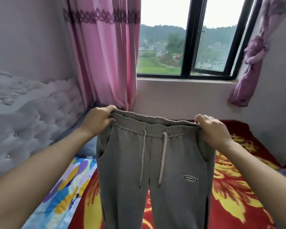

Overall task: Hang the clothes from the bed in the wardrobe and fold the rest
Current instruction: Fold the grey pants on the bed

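Observation:
Grey sweatpants with a pale drawstring and a small oval logo patch hang upright in front of me, held by the waistband above the bed. My left hand grips the left end of the elastic waistband, fingers curled over its edge. My right hand grips the right end the same way. The waistband is stretched flat between both hands. The legs run down past the bottom of the frame.
Below lies the bed with a red and yellow flowered blanket and a multicoloured patterned cloth on its left. A grey tufted headboard stands at left. Pink curtain, window and a knotted purple curtain are ahead.

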A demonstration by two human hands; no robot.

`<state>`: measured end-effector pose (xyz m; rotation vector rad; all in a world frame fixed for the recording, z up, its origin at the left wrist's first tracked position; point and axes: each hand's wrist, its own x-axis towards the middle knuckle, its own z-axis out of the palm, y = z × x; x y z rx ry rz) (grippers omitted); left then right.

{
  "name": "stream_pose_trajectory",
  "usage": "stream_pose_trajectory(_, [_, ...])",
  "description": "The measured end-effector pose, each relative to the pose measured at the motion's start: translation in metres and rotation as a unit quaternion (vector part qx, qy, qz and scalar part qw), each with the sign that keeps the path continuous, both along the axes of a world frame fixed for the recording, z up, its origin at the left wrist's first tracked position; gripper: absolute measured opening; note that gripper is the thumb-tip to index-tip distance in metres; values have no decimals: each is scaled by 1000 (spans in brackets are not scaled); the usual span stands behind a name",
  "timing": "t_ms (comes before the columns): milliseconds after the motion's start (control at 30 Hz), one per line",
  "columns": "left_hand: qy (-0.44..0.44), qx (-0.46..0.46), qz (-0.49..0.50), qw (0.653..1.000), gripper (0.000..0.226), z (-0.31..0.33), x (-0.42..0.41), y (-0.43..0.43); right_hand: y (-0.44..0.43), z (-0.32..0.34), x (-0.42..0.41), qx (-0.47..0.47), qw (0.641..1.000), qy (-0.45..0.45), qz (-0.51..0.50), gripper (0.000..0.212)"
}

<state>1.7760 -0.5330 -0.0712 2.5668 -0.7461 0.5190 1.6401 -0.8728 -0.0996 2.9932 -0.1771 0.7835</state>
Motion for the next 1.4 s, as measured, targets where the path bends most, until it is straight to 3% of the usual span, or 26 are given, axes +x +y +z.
stream_pose_trajectory(67, [4, -33, 22, 999, 37, -16, 35, -19, -14, -13, 33, 74, 997, -17, -28, 24])
stream_pose_trajectory(133, [12, -68, 79, 995, 51, -44, 72, -40, -32, -30, 70, 182, 980, -41, -65, 36])
stream_pose_trajectory(200, [113, -25, 181, 977, 79, -95, 94, -61, -45, -69, 100, 254, 959, 4, -127, 66])
stream_pose_trajectory(267, [264, 58, 238, 933, 93, -163, 78, -66, -43, -133, 98, 273, 937, 109, -187, 85])
stream_pose_trajectory(367, [384, 125, 231, 885, 93, -276, 16, -46, -20, -249, 47, 337, 888, 222, -220, 78])
stream_pose_trajectory(467, [481, 164, 246, 826, 89, -368, -58, -11, 11, -346, -33, 371, 817, 347, -272, 70])
stream_pose_trajectory(600, [536, 246, 258, 765, 85, -449, -171, 26, 54, -427, -146, 390, 734, 455, -320, 69])
stream_pose_trajectory(733, [572, 305, 223, 728, 86, -499, -250, 53, 88, -474, -226, 404, 678, 496, -361, 73])
stream_pose_trajectory(900, [601, 223, 228, 733, 87, -539, -272, 74, 98, -503, -274, 393, 703, 396, -440, 74])
stream_pose_trajectory(1033, [526, 72, 332, 779, 97, -577, -285, 95, 96, -539, -323, 419, 695, 327, -484, 87])
stream_pose_trajectory(1100, [498, 1, 373, 783, 102, -597, -284, 108, 94, -557, -339, 465, 693, 290, -469, 88])
stream_pose_trajectory(1167, [493, -49, 378, 782, 103, -612, -287, 121, 97, -572, -352, 537, 683, 199, -453, 75])
stream_pose_trajectory(1233, [498, -77, 385, 773, 96, -618, -287, 131, 98, -574, -355, 559, 675, 123, -466, 48])
stream_pose_trajectory(1300, [514, -107, 387, 758, 75, -615, -296, 141, 102, -570, -365, 557, 677, 91, -472, 21])
stream_pose_trajectory(1400, [554, -189, 354, 729, 33, -604, -312, 148, 105, -561, -376, 560, 685, 75, -459, 10])
